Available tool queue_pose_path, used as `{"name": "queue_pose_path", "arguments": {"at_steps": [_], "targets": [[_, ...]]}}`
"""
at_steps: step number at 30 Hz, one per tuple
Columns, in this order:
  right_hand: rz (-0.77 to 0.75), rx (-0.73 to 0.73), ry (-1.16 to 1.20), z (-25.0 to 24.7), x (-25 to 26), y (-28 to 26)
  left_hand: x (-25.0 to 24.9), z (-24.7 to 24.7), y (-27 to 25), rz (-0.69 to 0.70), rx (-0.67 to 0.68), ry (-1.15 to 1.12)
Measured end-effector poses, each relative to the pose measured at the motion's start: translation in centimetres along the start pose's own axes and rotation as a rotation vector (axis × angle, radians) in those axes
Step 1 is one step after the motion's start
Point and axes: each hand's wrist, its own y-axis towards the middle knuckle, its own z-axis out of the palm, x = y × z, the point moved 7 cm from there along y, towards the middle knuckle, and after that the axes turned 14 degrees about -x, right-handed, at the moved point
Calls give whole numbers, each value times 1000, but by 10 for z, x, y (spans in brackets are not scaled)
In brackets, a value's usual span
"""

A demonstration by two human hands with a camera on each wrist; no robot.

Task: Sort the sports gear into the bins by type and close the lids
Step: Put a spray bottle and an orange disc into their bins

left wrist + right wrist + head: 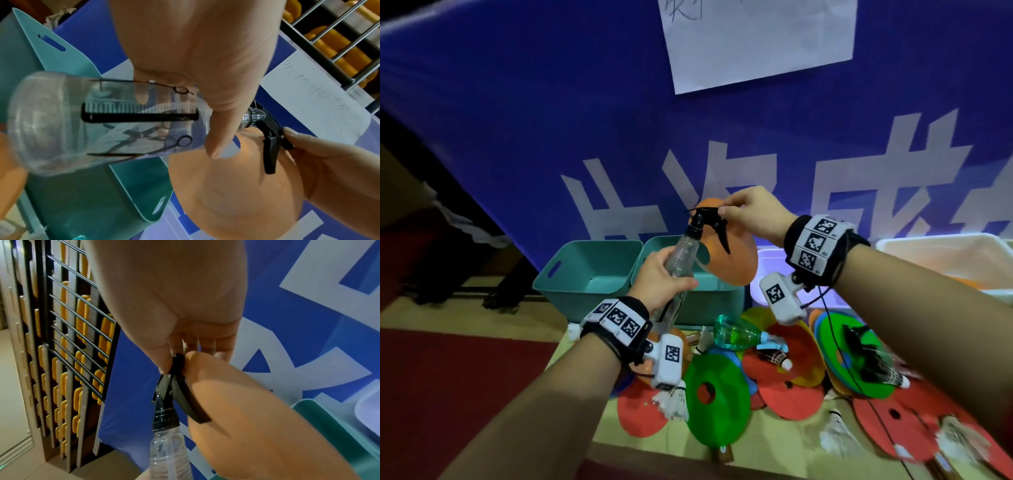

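My left hand (664,277) grips the body of a clear spray bottle (683,257) and holds it upright over the teal bins. In the left wrist view the bottle (102,123) shows printed combs and scissors, with my left hand (205,73) wrapped round it. My right hand (739,209) pinches the nozzle of the black spray head (705,222) between thumb and forefinger, as the right wrist view shows on the spray head (179,369). An orange disc cone (736,260) hangs under that hand behind the bottle; what holds it is hidden.
Two open teal bins (585,270) stand side by side below the bottle, with white bins (945,253) to their right. In front lies a pile of red and green disc cones (717,394), a teal spray bottle (736,334) and shuttlecocks (779,358). A blue banner (551,120) rises behind.
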Motion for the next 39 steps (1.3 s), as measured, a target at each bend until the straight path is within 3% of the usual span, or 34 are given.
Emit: {"name": "queue_pose_path", "arguments": {"at_steps": [8,21,31,39], "targets": [[75,-81,-33,9,-29,44,24,14,62,-32,30,-31],[179,-260,-216,24,-47,99,45,38,166,92,271,18],[98,-318,-432,47,-68,119,103,61,194,31,457,100],[50,-324,-433,59,-82,117,135,88,200,16,635,217]]}}
